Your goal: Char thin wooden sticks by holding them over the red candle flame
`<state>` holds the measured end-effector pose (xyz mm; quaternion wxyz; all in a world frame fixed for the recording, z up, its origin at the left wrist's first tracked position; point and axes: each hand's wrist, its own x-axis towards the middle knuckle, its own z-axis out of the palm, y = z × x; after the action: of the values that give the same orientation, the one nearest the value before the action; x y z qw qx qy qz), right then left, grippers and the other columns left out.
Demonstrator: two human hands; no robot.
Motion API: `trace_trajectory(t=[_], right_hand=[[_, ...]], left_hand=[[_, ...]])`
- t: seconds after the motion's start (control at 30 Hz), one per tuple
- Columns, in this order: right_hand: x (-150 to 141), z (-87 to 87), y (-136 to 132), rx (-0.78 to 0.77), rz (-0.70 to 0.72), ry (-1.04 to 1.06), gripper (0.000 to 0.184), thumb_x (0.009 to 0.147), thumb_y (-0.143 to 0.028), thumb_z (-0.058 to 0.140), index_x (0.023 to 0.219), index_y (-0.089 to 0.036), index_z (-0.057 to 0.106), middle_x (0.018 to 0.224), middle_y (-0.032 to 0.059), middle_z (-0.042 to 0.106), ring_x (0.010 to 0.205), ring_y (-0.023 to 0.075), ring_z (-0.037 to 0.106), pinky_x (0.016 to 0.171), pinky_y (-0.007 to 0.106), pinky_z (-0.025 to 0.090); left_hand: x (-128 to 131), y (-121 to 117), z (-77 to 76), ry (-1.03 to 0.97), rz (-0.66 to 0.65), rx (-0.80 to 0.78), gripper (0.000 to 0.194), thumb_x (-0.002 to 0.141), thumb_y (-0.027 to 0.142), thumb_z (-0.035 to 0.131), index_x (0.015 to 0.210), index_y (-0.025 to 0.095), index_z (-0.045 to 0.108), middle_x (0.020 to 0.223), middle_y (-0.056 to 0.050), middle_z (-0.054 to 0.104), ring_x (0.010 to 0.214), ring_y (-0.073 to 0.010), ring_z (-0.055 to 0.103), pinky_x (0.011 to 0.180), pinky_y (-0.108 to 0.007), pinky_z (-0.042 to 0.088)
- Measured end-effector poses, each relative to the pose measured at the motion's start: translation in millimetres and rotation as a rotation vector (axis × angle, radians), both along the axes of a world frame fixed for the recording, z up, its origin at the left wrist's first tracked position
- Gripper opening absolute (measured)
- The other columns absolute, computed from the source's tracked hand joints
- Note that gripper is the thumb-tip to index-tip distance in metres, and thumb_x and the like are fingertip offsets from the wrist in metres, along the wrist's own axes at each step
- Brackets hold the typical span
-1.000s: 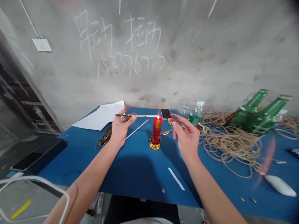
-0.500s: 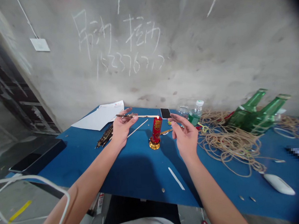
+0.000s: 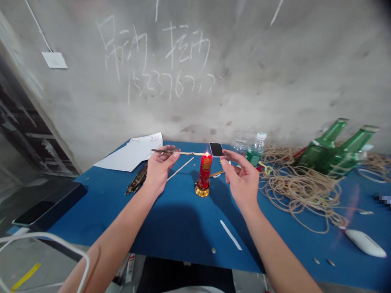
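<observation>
My left hand (image 3: 159, 170) is shut on a thin stick (image 3: 179, 152), dark towards the fingers and pale towards the tip. The pale tip reaches the flame of a red candle (image 3: 205, 171), which stands upright in a gold holder. My right hand (image 3: 240, 180) is raised just right of the candle, with fingers apart and nothing in them. A black phone (image 3: 216, 149) sits behind the candle, close to those fingertips and apart from them.
The blue table (image 3: 187, 234) holds white papers (image 3: 130, 155), a bundle of dark sticks (image 3: 136, 179), a tangle of tan cord (image 3: 299, 189), green glass bottles (image 3: 327, 155), a plastic water bottle (image 3: 255, 152) and a white mouse (image 3: 365, 242). A concrete wall stands behind.
My right hand has shifted slightly left, towards the candle. The stick's tip stays at the flame, and the view has moved only a little.
</observation>
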<state>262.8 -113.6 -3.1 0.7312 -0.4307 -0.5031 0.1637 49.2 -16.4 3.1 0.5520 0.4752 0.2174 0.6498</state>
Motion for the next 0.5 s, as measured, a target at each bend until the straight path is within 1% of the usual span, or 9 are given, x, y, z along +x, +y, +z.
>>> trace_trajectory(t=[0.1,0.2,0.27,0.4,0.5], right_hand=[[-3,4.2,-5,-0.002,-0.009,-0.086,0.031,0.088,-0.038,0.077,0.118,-0.028,0.079,0.105,0.0048,0.076,0.051,0.0079,0.043,0.044,0.027,0.037],[-6,8.2,-9,0.045,-0.03,-0.195,0.019,0.089,-0.035,0.077,0.106,-0.028,0.082,0.095,0.0033,0.075,0.053,0.0092,0.043,0.048,0.028,0.038],[-7,9.4,-10,0.071,-0.033,-0.229,0.013,0.089,-0.033,0.077,0.1,-0.028,0.083,0.09,0.0025,0.075,0.054,0.0097,0.043,0.049,0.028,0.038],[-7,6.7,-10,0.064,-0.008,-0.19,0.009,0.087,-0.033,0.079,0.093,-0.027,0.083,0.076,0.0002,0.071,0.051,0.01,0.042,0.047,0.028,0.034],[-6,2.9,-7,0.032,0.003,-0.121,0.011,0.086,-0.035,0.081,0.092,-0.026,0.083,0.069,-0.0001,0.069,0.051,0.0105,0.043,0.047,0.028,0.034]], left_hand=[[1,-6,3.9,-0.017,-0.044,0.004,0.042,0.061,0.029,0.099,0.091,0.018,0.071,0.091,-0.007,0.078,0.085,-0.0176,0.074,0.068,-0.024,0.054],[2,-11,4.6,-0.026,-0.076,-0.003,0.043,0.058,0.027,0.1,0.089,0.017,0.072,0.092,-0.007,0.078,0.082,-0.0156,0.073,0.07,-0.024,0.055],[3,-12,4.2,-0.022,-0.084,-0.004,0.043,0.058,0.027,0.1,0.089,0.017,0.072,0.09,-0.006,0.077,0.078,-0.0144,0.072,0.069,-0.024,0.055],[2,-12,4.1,0.004,-0.077,0.001,0.04,0.059,0.03,0.099,0.087,0.017,0.074,0.078,-0.003,0.074,0.067,-0.0109,0.066,0.062,-0.021,0.051],[1,-13,4.7,0.041,-0.08,0.031,0.038,0.063,0.033,0.098,0.091,0.017,0.076,0.076,-0.002,0.072,0.06,-0.0084,0.061,0.057,-0.021,0.047]])
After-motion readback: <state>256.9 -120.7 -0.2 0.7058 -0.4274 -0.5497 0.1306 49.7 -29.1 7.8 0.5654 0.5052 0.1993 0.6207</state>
